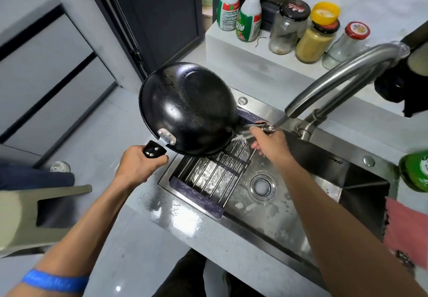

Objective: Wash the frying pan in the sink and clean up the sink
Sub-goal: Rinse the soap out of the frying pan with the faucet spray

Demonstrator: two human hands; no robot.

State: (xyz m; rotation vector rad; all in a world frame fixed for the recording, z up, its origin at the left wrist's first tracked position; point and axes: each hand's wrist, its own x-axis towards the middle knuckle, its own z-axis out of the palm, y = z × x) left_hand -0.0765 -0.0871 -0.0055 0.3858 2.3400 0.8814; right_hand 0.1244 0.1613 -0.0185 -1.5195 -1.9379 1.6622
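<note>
The black frying pan (187, 109) is tipped on edge over the sink's (301, 204) left end, its wet, glossy underside facing up above the drying rack (215, 176). The left hand (139, 164) grips its handle (154, 149); the right hand (271, 144), arm outstretched, holds the pulled-out faucet head (268, 128) beside the pan's rim.

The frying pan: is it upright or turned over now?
Turned over and tilted: the frying pan shows its wet black underside, held by the left hand above the sink.
</note>
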